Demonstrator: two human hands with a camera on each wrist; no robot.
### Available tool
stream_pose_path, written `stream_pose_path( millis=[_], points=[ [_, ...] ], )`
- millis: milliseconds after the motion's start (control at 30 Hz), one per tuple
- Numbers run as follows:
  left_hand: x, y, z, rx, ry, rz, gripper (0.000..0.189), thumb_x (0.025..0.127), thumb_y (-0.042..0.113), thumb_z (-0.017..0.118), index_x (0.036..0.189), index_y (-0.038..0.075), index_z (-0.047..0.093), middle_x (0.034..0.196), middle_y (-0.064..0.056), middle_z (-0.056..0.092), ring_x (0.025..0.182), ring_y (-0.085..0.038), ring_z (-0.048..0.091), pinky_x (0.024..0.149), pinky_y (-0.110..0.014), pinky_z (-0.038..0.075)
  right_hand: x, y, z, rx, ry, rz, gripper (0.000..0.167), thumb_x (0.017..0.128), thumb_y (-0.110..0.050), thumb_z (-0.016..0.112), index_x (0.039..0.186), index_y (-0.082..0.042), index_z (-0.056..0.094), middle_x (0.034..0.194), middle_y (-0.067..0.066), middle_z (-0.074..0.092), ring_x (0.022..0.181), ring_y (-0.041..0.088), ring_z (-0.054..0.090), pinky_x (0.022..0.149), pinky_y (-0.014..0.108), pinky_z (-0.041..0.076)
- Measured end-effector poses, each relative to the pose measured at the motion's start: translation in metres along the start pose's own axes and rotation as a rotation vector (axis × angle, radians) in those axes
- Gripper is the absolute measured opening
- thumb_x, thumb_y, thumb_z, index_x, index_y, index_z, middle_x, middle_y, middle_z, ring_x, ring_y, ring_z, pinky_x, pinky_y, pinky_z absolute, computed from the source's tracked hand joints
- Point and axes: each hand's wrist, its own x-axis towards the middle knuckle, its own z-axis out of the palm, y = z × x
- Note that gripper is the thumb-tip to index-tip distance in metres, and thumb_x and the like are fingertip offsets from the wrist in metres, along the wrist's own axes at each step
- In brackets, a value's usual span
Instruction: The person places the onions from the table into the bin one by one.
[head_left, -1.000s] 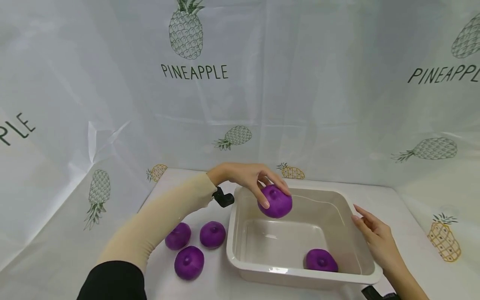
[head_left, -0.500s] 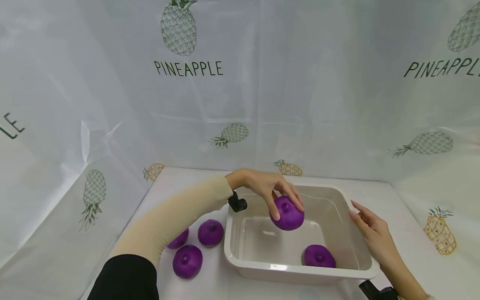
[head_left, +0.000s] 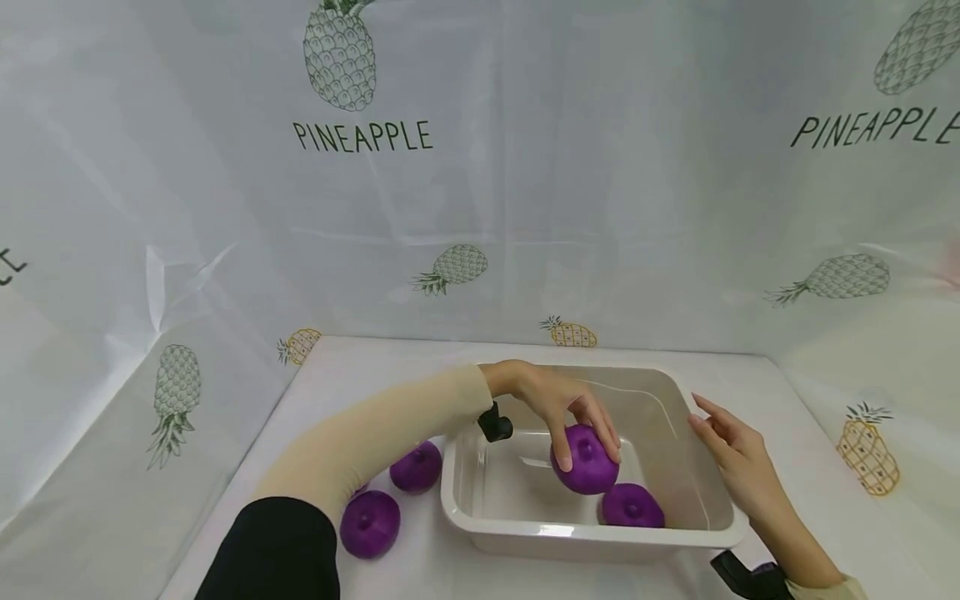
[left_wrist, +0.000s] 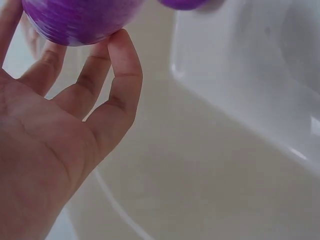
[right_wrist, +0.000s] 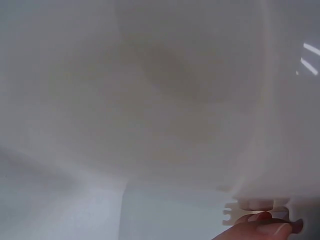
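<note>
My left hand [head_left: 551, 400] holds a purple round ball [head_left: 587, 460] with a small nub on it, gripped from above inside a beige plastic basin [head_left: 555, 533]. In the left wrist view, fingertips of the left hand [left_wrist: 75, 105] press on the underside of the purple ball [left_wrist: 80, 20]. Just in front of it, a similar purple ball [head_left: 632, 506] lies on the basin floor near the front wall. My right hand [head_left: 738, 458] is at the basin's right rim, its thumb and fingers fairly straight against the edge.
Left of the basin, on the white table [head_left: 420, 567], sit more purple balls, one [head_left: 370, 524] in front and one [head_left: 417, 467] behind. Another is mostly hidden by the left sleeve [head_left: 382, 433]. A pineapple-printed sheet [head_left: 630, 208] hangs behind and at the sides.
My left hand has carried the purple ball rightward, forward and lower into the basin, close to the other ball. The right hand has stayed at the rim. The head view has shifted slightly.
</note>
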Motion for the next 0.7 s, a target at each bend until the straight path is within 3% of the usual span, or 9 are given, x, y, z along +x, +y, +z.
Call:
stream_pose_path(
  millis=[233, 433, 700],
  points=[
    [0.015, -0.010, 0.010, 0.007, -0.069, -0.045, 0.057, 0.073, -0.009, 0.084, 0.127, -0.006, 0.063, 0.131, -0.003, 0.063, 0.122, 0.000, 0.050, 0.102, -0.024, 0.044, 0.003, 0.000, 0.000, -0.023, -0.003, 0.027, 0.042, 0.102, -0.007, 0.056, 0.138, 0.013, 0.048, 0.079, -0.002, 0.060, 0.066, 0.005, 0.053, 0.053, 0.019, 0.049],
    [0.023, -0.021, 0.019, 0.007, -0.118, -0.070, 0.060, 0.074, -0.011, 0.083, 0.130, -0.007, 0.061, 0.140, -0.013, 0.057, 0.122, 0.001, 0.051, 0.103, -0.022, 0.043, 0.001, -0.002, 0.000, -0.025, -0.011, 0.035, 0.044, 0.103, -0.012, 0.056, 0.140, 0.012, 0.048, 0.078, -0.001, 0.059, 0.066, 0.005, 0.052, 0.053, 0.020, 0.049],
    [0.031, -0.035, 0.028, 0.034, -0.162, -0.117, 0.060, 0.075, -0.009, 0.083, 0.131, -0.004, 0.062, 0.140, -0.006, 0.058, 0.124, 0.006, 0.047, 0.103, -0.019, 0.041, 0.000, -0.004, 0.000, -0.005, -0.009, 0.027, 0.045, 0.103, -0.013, 0.056, 0.140, 0.012, 0.047, 0.077, -0.002, 0.059, 0.065, 0.005, 0.053, 0.052, 0.021, 0.049]
  ],
)
